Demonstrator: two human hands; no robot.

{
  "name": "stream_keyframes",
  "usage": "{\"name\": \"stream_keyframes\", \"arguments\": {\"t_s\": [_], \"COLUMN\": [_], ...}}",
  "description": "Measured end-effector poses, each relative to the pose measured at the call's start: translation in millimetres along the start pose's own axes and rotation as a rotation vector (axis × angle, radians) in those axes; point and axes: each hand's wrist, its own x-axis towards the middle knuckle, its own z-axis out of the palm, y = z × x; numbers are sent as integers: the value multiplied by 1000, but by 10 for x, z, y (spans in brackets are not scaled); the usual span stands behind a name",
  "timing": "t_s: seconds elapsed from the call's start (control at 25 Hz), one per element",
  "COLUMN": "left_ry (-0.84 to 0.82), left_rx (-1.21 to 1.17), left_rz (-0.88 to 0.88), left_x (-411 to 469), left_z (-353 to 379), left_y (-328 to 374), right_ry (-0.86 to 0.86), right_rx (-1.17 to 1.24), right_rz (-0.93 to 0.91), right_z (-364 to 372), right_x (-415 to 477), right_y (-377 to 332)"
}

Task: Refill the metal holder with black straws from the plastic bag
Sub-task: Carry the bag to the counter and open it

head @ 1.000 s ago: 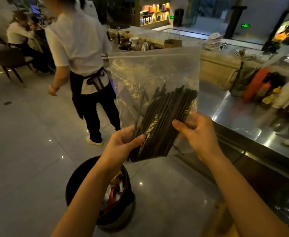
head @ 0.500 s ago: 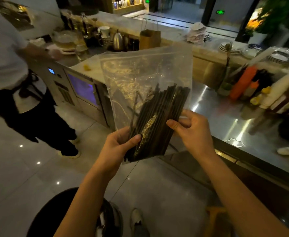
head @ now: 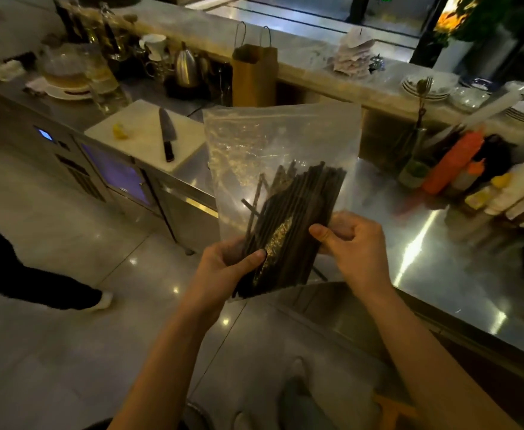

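Observation:
I hold a clear plastic bag (head: 273,141) upright in front of me, over the edge of a steel counter (head: 440,243). A bundle of black straws (head: 295,225) lies slanted in its lower half. My left hand (head: 223,265) grips the bag's lower left corner, thumb pressed over the straws. My right hand (head: 350,240) pinches the bag's right side against the bundle. A dim metal holder (head: 417,156) with a few dark sticks stands at the counter's back right; it is blurred.
A white cutting board (head: 142,135) with a knife (head: 166,135) and a lemon piece lies to the left. A brown paper bag (head: 254,76), a kettle (head: 186,68), plates (head: 428,85) and orange squeeze bottles (head: 450,162) line the back. Another person's leg (head: 37,283) is at left.
My view has swung right and nearer the counter; the other person and the bin have slid out of view. Both hands keep their hold on the bag.

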Motion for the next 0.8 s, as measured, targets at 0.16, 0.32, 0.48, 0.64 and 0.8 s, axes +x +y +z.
{"name": "stream_keyframes", "arguments": {"t_s": [0.16,0.32,0.48,0.64,0.8], "left_ry": [62,86,75,46,52], "left_rx": [-24,-14,78,107,176], "left_rz": [8,16,34,1,11], "left_x": [713,1421,2012,2422,2848], "left_z": [153,448,670,775,740], "left_y": [71,222,262,264,319], "right_ry": [9,40,39,35,8], "right_rx": [0,33,31,51,88], "right_rz": [-22,40,79,88,132], "right_z": [-116,-342,-582,-701,-650], "right_x": [628,1229,1733,2119,2430], "right_y": [319,506,730,882,998]}}
